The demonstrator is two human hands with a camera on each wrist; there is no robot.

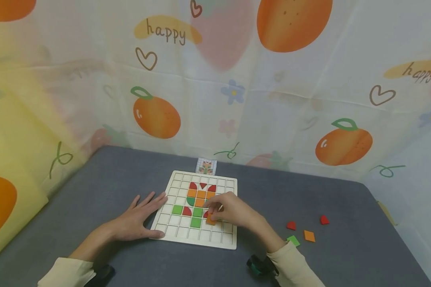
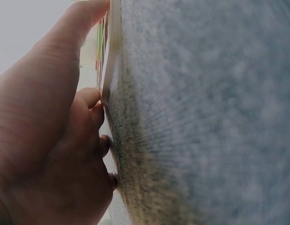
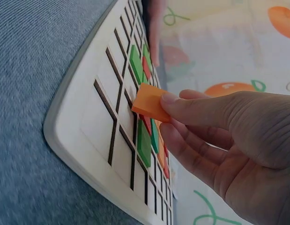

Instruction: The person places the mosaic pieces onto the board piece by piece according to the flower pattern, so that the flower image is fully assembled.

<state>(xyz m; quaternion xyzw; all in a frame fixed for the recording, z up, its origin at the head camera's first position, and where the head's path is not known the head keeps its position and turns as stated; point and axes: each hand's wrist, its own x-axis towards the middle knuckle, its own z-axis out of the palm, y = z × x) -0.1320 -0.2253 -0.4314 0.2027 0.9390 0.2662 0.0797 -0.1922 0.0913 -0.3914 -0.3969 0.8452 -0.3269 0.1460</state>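
A white gridded board [image 1: 173, 230] lies on the table, with red, orange and green flat tiles set in its middle cells. My left hand [image 1: 136, 219] spreads along the board's left edge, its thumb on the near left corner and its fingertips at the far part of that side. Between thumb and fingers, my right hand [image 1: 233, 209] pinches an orange square tile [image 3: 148, 101], tilted just over the grid near a green square tile [image 1: 195, 222]. That hand covers some tiles on the right of the pattern in the head view.
Loose on the grey table [image 1: 265, 191] at the right are two red pieces [image 1: 291, 225], an orange square [image 1: 309, 236] and a green tile [image 1: 293, 240]. A small printed pattern card [image 1: 206, 166] lies against the board's far edge. A fruit-printed curtain [image 1: 291, 99] hangs behind.
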